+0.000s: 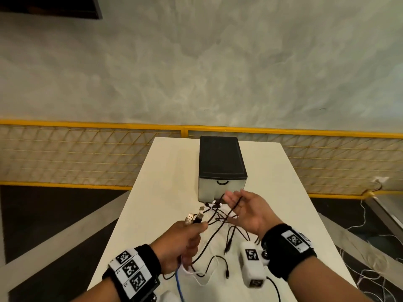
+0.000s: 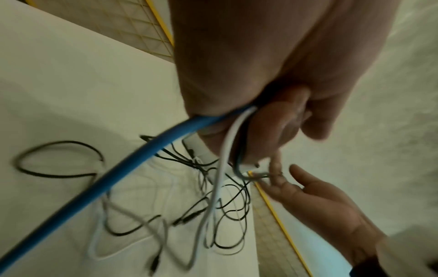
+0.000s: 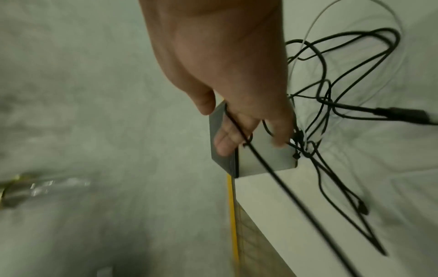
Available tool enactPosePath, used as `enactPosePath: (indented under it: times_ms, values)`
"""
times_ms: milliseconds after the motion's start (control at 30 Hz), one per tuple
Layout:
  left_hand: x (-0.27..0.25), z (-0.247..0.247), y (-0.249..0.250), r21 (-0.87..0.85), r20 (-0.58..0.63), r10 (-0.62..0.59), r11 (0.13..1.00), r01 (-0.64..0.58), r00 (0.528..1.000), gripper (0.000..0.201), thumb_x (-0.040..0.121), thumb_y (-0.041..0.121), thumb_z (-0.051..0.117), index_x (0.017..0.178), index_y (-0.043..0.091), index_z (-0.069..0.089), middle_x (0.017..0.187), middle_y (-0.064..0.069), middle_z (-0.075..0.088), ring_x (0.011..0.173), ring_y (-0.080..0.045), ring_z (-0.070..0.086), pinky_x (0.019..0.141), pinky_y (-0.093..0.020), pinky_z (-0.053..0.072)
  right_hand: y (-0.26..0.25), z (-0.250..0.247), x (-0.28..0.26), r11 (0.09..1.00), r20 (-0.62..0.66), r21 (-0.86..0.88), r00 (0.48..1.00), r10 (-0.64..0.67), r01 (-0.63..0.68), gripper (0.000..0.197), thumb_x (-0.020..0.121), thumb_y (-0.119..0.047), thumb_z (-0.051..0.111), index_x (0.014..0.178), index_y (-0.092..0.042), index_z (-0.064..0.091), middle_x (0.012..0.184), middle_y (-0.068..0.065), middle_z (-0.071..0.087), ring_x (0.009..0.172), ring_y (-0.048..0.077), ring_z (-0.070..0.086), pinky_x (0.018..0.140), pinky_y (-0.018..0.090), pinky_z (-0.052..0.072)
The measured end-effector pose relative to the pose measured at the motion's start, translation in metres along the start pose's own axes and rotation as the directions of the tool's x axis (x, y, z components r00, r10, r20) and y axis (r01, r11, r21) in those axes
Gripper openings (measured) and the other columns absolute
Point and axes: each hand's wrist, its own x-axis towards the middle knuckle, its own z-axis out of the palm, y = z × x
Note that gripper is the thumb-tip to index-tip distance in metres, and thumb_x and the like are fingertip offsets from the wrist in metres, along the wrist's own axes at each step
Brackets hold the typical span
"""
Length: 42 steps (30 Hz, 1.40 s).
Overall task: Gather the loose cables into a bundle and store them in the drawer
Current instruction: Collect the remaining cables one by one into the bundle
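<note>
My left hand (image 1: pixel 185 240) grips a bunch of cables in a fist, their USB plug ends (image 1: pixel 194 217) sticking out forward. From under the fist (image 2: pixel 249 84) hang a thick blue cable (image 2: pixel 132 168), a white cable (image 2: pixel 227 142) and black ones. My right hand (image 1: pixel 242 210) is held open, palm to the left, just in front of the drawer; a thin black cable (image 3: pixel 272 172) lies across its straight fingers (image 3: pixel 225 142). More black cables (image 1: pixel 220 221) trail tangled on the white table (image 1: pixel 165 171). The drawer unit (image 1: pixel 220 158) has a black top, and its grey drawer front (image 1: pixel 209 190) is closed.
A yellow mesh fence (image 1: pixel 87 153) runs behind the table, close to its far edge. The table is narrow, with floor at both sides. Several loose white wires (image 1: pixel 375 269) lie on the floor at the right.
</note>
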Motion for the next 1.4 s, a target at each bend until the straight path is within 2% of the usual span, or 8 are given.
enactPosePath:
  times_ms: [133,367,567,800,967,1167,1300,1400]
  values:
    - [-0.023,-0.022,-0.017,0.199,0.052,-0.139,0.972,0.126,0.989,0.037,0.089,0.027,0.07,0.069,0.023,0.039,0.061,-0.004,0.016,0.045,-0.014,0.014,0.042,-0.022,0.013,-0.006,-0.008,0.012,0.985,-0.042,0.162,0.998,-0.045,0.051,0.022,0.104,-0.021,0.038,0.091,-0.014,0.055,0.079,0.008,0.078,0.066,0.02,0.076,0.076,0.042,0.049]
    - [0.017,0.008,0.025,0.286,-0.239,0.446,0.881,-0.377,0.863,0.029,0.082,0.018,0.078,0.073,0.013,0.051,0.049,0.008,0.044,0.042,-0.008,0.038,0.042,-0.021,0.03,0.029,-0.001,0.0,0.999,0.11,-0.032,0.993,-0.037,0.041,0.018,0.1,-0.018,0.046,0.093,-0.016,0.062,0.094,0.009,0.076,0.087,0.024,0.072,0.084,0.046,0.048]
    - [0.054,0.044,0.02,0.268,-0.142,0.486,0.857,-0.44,0.862,0.014,0.079,0.001,0.075,0.086,0.013,0.07,0.088,-0.012,0.074,0.085,-0.022,0.07,0.078,-0.032,0.058,0.032,0.016,-0.02,0.998,0.25,0.0,0.966,-0.062,0.064,0.024,0.098,-0.017,0.046,0.108,-0.008,0.065,0.084,0.011,0.07,0.08,0.026,0.069,0.069,0.038,0.057]
    - [0.029,0.032,0.001,0.457,0.252,0.106,0.863,-0.215,0.962,0.023,0.077,0.001,0.077,0.071,0.018,0.063,0.058,0.009,0.059,0.043,-0.003,0.043,0.042,-0.017,0.031,0.005,-0.006,0.002,0.997,0.073,0.031,0.994,-0.077,0.075,0.018,0.098,-0.02,0.046,0.094,-0.01,0.061,0.096,0.015,0.076,0.098,0.028,0.068,0.08,0.043,0.051]
    - [0.008,-0.01,-0.019,0.754,0.35,-0.212,0.642,-0.14,0.912,0.021,0.075,0.015,0.082,0.069,0.026,0.065,0.062,0.014,0.061,0.054,0.003,0.053,0.061,-0.02,0.042,-0.001,-0.008,0.013,0.995,0.091,0.074,0.993,-0.071,0.064,0.021,0.105,-0.02,0.036,0.11,-0.014,0.056,0.102,0.012,0.077,0.099,0.025,0.071,0.083,0.047,0.051]
    - [0.013,-0.02,0.011,0.261,0.098,0.104,0.957,-0.127,0.99,0.031,0.068,0.019,0.081,0.087,0.016,0.056,0.069,-0.002,0.046,0.048,-0.009,0.029,0.041,-0.021,0.018,0.015,-0.004,0.006,0.997,0.115,-0.004,0.991,-0.073,0.074,0.021,0.106,-0.02,0.036,0.105,-0.014,0.057,0.11,0.013,0.072,0.102,0.026,0.067,0.085,0.047,0.052]
    - [0.022,-0.006,0.049,0.002,0.076,0.226,0.974,-0.227,0.971,0.019,0.069,0.005,0.061,0.085,0.015,0.057,0.079,-0.001,0.055,0.044,-0.007,0.025,0.045,-0.022,0.011,0.026,-0.006,0.004,0.992,0.091,-0.055,0.99,-0.104,0.109,0.024,0.106,-0.017,0.036,0.099,-0.014,0.058,0.102,0.012,0.074,0.095,0.025,0.07,0.082,0.044,0.05]
    - [0.036,0.011,0.052,0.176,-0.046,0.308,0.939,-0.296,0.95,0.007,0.082,0.011,0.066,0.082,0.016,0.061,0.074,-0.001,0.058,0.044,-0.007,0.036,0.04,-0.018,0.024,0.035,-0.008,0.001,0.989,0.111,-0.101,0.989,-0.101,0.113,0.023,0.105,-0.016,0.038,0.101,-0.016,0.061,0.097,0.008,0.074,0.091,0.024,0.069,0.076,0.04,0.048]
